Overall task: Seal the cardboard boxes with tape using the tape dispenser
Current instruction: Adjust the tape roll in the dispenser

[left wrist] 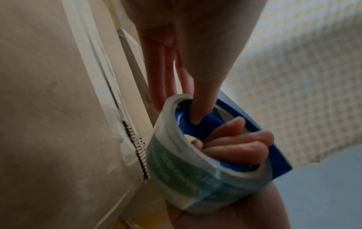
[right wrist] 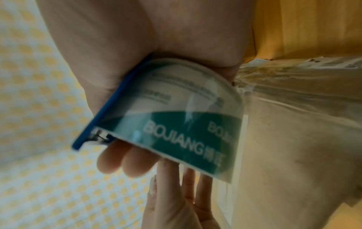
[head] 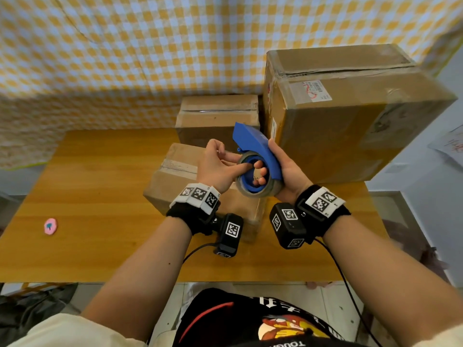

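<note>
Blue tape dispenser [head: 260, 151] with its tape roll [head: 254, 190], held above the small cardboard box [head: 175, 169] on the bench [head: 100, 186]; my right hand [head: 288, 171] grasps the dispenser, fingers curled through the roll's core; my left hand [head: 220, 169] pinches the roll's rim, thumb inside, fingers outside; two more cardboard boxes [head: 350, 113] stand behind.

Left thumb [left wrist: 197, 108] presses inside the tape roll [left wrist: 176, 175] (blue dispenser [left wrist: 274, 148]).

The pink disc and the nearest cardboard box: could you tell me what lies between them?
Bare tabletop, in the head view: nothing lies between the pink disc and the nearest box.
</note>
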